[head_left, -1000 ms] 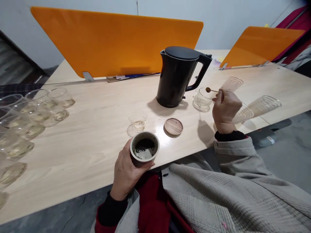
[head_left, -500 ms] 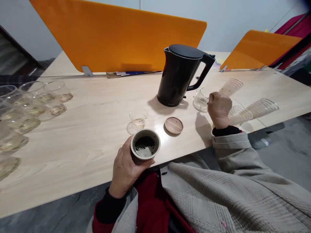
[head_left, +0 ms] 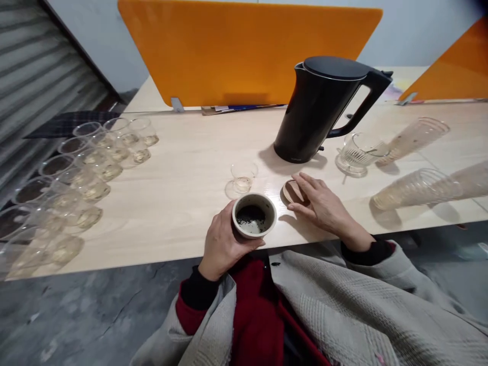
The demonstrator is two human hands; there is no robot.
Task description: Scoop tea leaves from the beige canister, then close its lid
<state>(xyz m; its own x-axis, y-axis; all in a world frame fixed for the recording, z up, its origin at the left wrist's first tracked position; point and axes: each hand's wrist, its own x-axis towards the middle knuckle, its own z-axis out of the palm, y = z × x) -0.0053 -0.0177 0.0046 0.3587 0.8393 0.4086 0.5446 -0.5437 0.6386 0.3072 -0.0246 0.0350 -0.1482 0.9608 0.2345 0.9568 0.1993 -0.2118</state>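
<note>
Black kettle (head_left: 324,109), orange divider (head_left: 244,51), glass cups (head_left: 87,168).

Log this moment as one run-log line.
left hand: holds tea canister | right hand: on wooden lid | kettle: behind

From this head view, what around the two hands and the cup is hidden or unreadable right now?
- Wooden lid, head view: mostly covered by the right hand; whether the fingers grip it or just rest on it is unclear.
- Cup, head view: the left hand wraps its wall; the dark contents are too small to identify.
- Glass pitcher: contents unreadable through the ribbed glass.
- Glasses: row cut by the left edge.
</note>
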